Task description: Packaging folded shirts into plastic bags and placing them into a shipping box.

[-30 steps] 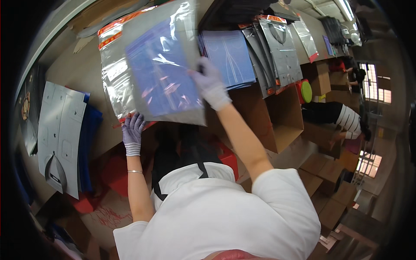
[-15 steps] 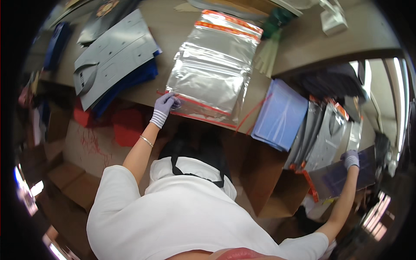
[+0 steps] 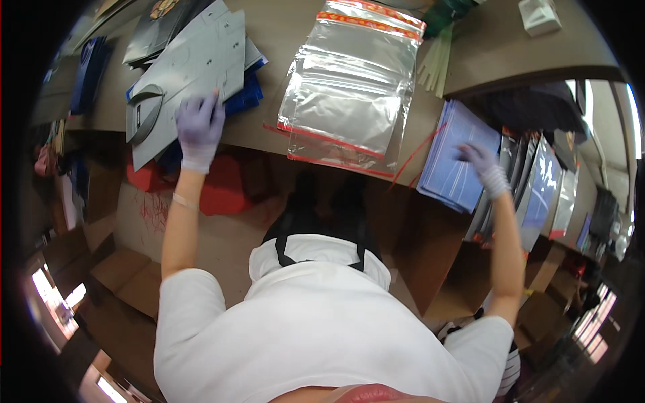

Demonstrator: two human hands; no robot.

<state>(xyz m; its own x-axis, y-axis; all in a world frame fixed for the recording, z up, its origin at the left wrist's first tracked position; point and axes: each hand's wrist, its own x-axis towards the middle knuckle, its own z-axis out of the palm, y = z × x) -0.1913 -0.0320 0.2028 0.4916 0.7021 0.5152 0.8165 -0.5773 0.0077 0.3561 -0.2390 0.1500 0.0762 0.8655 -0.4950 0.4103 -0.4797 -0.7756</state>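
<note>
My left hand (image 3: 200, 127), in a thin lilac glove with a white cuff, is over the lower right part of a fanned stack of flat grey sheets (image 3: 191, 70). Its fingers are stretched out, slightly blurred, and I see nothing held in them. Blue sheets (image 3: 243, 99) stick out from under the grey ones. My right hand (image 3: 477, 160), gloved alike, hovers over a pile of light blue sheets (image 3: 451, 151) with its fingers apart and empty. Between the hands lie clear plastic bags (image 3: 349, 87) with red edges at the table's front.
Packed grey and blue sheets in clear bags (image 3: 543, 181) stand right of the light blue pile. Pale strips (image 3: 437, 70) and a white box-shaped object (image 3: 539, 17) lie farther back. Red stools (image 3: 232, 188) and cardboard boxes (image 3: 124, 275) stand below the table (image 3: 259, 138).
My left hand has left the plastic bags' edge and moved left to the grey sheets. My right hand has let go of the dark bluish sheet at far right and come inward over the light blue pile.
</note>
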